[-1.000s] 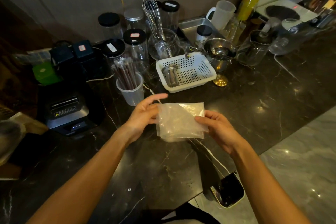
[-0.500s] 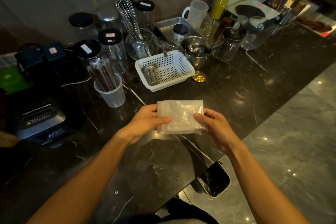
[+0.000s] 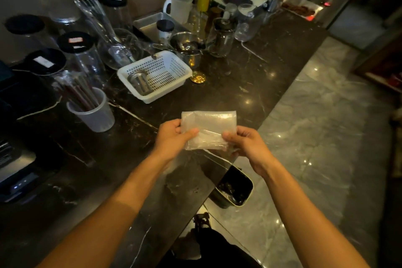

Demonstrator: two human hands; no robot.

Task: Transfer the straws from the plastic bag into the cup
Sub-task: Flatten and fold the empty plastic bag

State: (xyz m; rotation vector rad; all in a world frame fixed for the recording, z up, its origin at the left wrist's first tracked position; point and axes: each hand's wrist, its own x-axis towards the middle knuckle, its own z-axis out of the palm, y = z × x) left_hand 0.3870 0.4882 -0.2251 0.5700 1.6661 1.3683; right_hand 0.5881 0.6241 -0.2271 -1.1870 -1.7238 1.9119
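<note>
A folded, see-through plastic bag hangs flat between both hands above the near edge of the dark marble counter. My left hand pinches its left side, thumb on top. My right hand pinches its lower right corner. No straws show inside the bag. To the left, a translucent plastic cup stands on the counter with a bundle of dark wrapped straws leaning out of it toward the upper left.
A white perforated basket holding a metal cup sits behind the hands. Jars with black lids, a whisk in a glass bowl and metal cups crowd the back. A black machine sits at left. A bin stands on the grey floor below the counter edge.
The view has swung to the right, so the counter items shifted left. Both hands keep the folded bag and have carried it toward the counter's edge, above the bin.
</note>
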